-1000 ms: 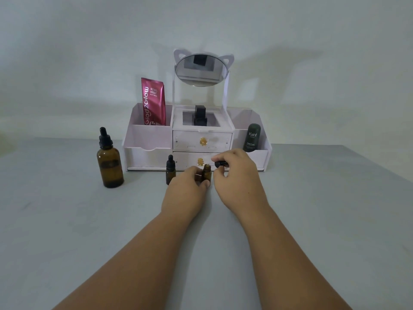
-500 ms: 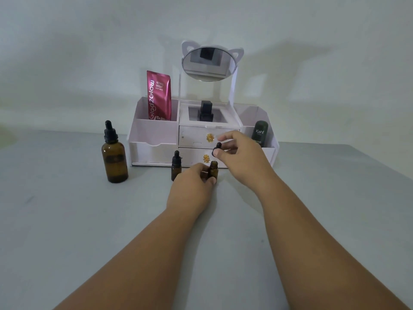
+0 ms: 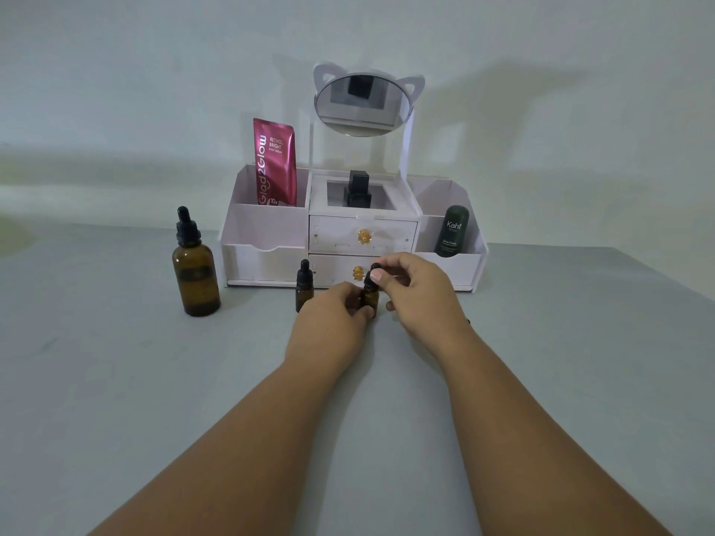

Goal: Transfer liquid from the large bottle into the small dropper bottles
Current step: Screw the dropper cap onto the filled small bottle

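Two hands at one small dropper bottle mid-worktop | left hand grips its body | right hand pinches dropper cap, now lowered back onto neck | large bottle untouched, toward left edge

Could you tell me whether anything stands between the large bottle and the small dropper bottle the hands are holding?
Yes: the other small dropper bottle stands on the table between the large bottle and the held small bottle, just left of the left hand. The right hand grips the held bottle's dropper cap.
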